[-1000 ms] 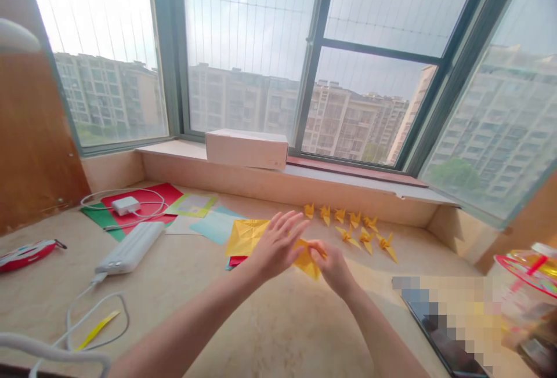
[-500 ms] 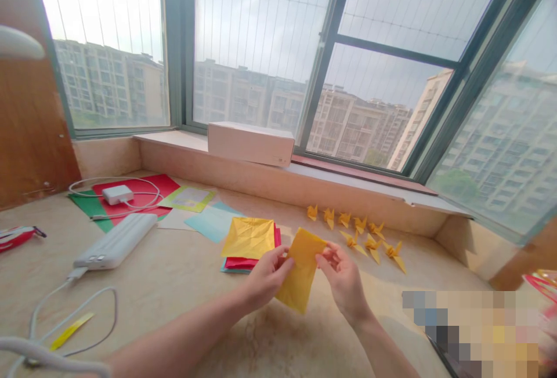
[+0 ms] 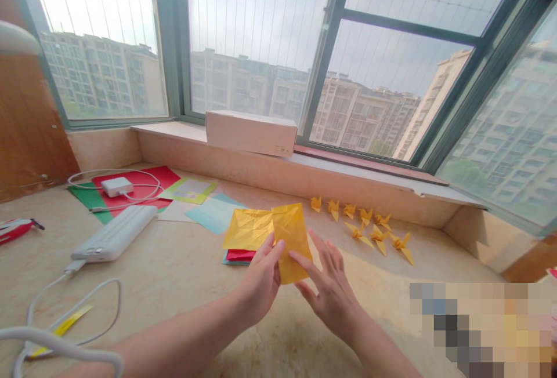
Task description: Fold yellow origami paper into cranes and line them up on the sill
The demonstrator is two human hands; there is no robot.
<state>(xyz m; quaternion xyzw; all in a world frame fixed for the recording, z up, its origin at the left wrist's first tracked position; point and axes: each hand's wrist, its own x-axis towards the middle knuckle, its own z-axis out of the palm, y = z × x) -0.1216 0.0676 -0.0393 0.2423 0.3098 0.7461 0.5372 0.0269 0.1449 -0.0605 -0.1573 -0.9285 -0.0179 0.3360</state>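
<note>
A folded sheet of yellow origami paper (image 3: 292, 233) is held up in front of me. Its left edge is pinched between the thumb and fingers of my left hand (image 3: 263, 276). My right hand (image 3: 333, 285) has its fingers spread at the sheet's right side, with one fingertip resting on its face. Behind the sheet lies a stack of square papers, with a creased yellow paper (image 3: 248, 228) on top and a red paper (image 3: 239, 255) showing beneath. Several folded yellow paper cranes (image 3: 364, 217) stand in two rows to the right.
On the left are a white power bank (image 3: 115, 233), a charger (image 3: 116, 186) with its cable, and red paper (image 3: 148, 192). Light blue sheets (image 3: 215, 213) lie behind the stack. A white box (image 3: 250, 133) rests on the window ledge. The lower right corner is pixelated.
The folded paper has risen slightly and turned more face-on. My right hand has let go of its upper right corner and spread its fingers. The view has shifted a little.
</note>
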